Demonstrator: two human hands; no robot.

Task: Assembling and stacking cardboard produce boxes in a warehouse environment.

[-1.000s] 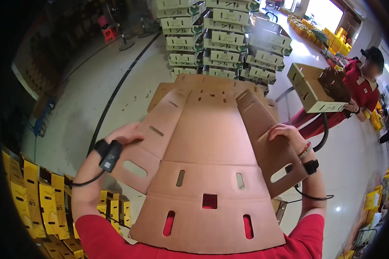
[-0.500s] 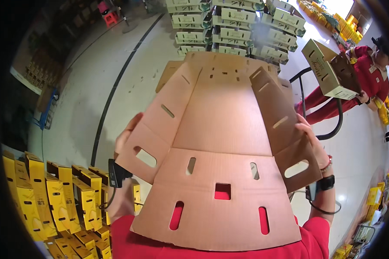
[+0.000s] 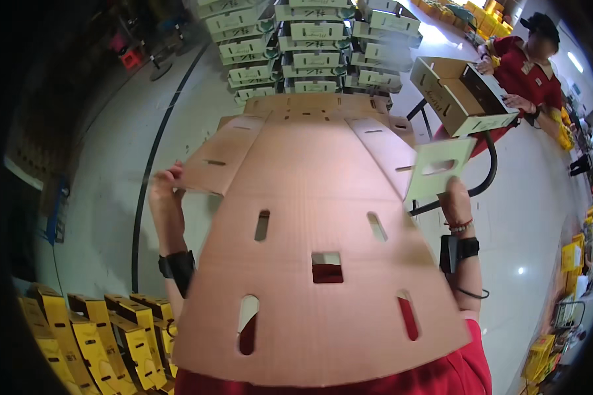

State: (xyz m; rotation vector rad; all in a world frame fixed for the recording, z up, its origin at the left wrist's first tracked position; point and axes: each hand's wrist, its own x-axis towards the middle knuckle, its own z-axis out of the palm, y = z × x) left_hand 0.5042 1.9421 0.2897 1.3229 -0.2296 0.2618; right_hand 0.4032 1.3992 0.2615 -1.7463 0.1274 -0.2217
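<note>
A large, partly folded cardboard box blank [image 3: 310,164] stretches out before me, plain brown inside, with slots and a square hole near its closest edge. At its left side flap, the curled fingers of my left hand [image 3: 168,185] hold the edge; they are slightly blurred. My right hand [image 3: 456,197] grips the right side's end flap [image 3: 438,168], which is bent over so its pale green face and oval handle hole show. Some of the right fingers are hidden. Both wrists carry black straps.
Stacks of pale green boxes [image 3: 313,60] stand beyond the blank. Yellow boxes [image 3: 89,336] line up at lower left. At upper right a person in red [image 3: 530,72] holds an open box [image 3: 435,89] beside a black curved rail [image 3: 491,171]. A red stool [image 3: 132,59] stands far left.
The right end flap has turned over, showing its green face; the left one has bent out of sight. Both hands have shifted up the blank. The other person's box has tilted more upright.
</note>
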